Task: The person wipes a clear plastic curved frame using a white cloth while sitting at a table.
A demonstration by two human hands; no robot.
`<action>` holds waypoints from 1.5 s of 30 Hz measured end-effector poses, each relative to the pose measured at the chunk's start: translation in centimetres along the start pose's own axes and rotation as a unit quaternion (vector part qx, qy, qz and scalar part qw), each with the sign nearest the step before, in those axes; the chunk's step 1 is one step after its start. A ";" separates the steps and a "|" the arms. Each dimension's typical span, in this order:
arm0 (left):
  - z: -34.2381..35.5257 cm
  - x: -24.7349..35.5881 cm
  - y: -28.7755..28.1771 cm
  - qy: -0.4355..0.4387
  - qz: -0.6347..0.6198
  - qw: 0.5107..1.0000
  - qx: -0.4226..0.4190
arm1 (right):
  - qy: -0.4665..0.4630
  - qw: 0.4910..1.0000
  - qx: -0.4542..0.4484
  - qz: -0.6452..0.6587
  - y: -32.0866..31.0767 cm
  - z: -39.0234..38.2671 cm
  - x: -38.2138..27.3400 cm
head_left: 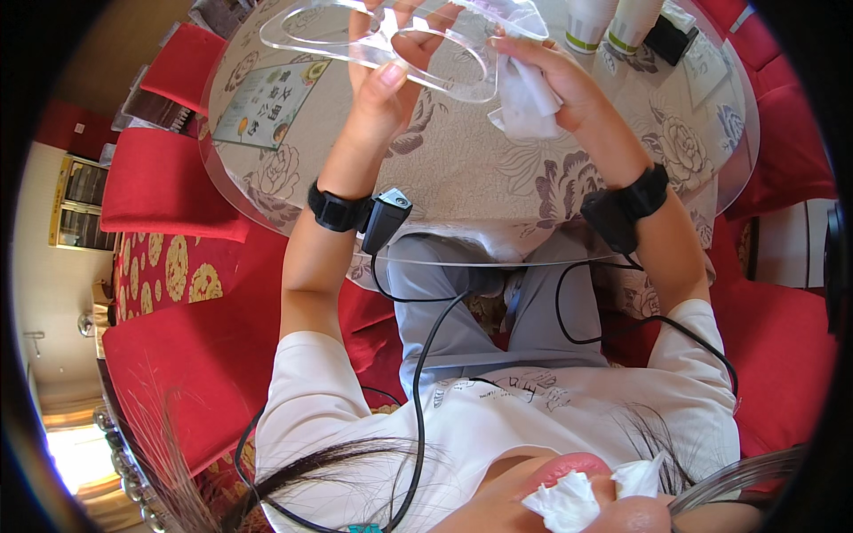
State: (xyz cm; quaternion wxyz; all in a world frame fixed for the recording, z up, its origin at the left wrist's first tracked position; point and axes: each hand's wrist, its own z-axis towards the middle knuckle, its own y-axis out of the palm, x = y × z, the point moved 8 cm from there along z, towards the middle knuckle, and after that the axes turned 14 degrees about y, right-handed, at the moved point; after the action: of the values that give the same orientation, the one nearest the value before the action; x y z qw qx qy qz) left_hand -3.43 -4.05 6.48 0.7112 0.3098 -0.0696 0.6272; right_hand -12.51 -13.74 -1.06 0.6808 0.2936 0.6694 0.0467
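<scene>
My left hand (386,84) grips a clear plastic piece (311,43) with rounded cut-out openings, held up over the table at the top of the view, with my thumb on its lower edge. My right hand (569,80) holds a crumpled white tissue (524,107) beside the piece's right end, fingertips at its edge. Behind that hand, a pale translucent item (506,13) at the top edge is too cut off to make out. Each wrist wears a black strap with a small device (386,218) and a cable.
The round glass-topped table (444,178) has a patterned cloth. A printed card (262,102) lies at left; paper cups (586,22), a black holder with tissues (671,40) and a clear packet (706,71) stand or lie at back right. Red chairs (169,186) surround it.
</scene>
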 end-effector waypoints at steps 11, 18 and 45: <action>0.1 0.7 -1.2 0.049 0.068 0.996 0.032 | -0.219 0.902 0.093 -0.360 2.8 -2.3 -3.6; -0.5 -0.9 -1.8 -0.017 0.079 0.997 0.003 | -0.239 0.831 0.033 -0.500 2.7 -1.0 -2.2; -0.8 -2.1 -2.1 -0.047 0.075 0.996 -0.010 | -0.260 0.823 0.032 -0.503 3.7 -2.3 -3.0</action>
State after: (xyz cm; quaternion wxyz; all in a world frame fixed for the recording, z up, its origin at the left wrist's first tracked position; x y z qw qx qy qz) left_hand -2.17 -5.42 4.09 0.6609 0.3260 -0.1325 0.6628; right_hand -13.81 -11.30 3.50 0.7487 -0.0611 0.5234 -0.4023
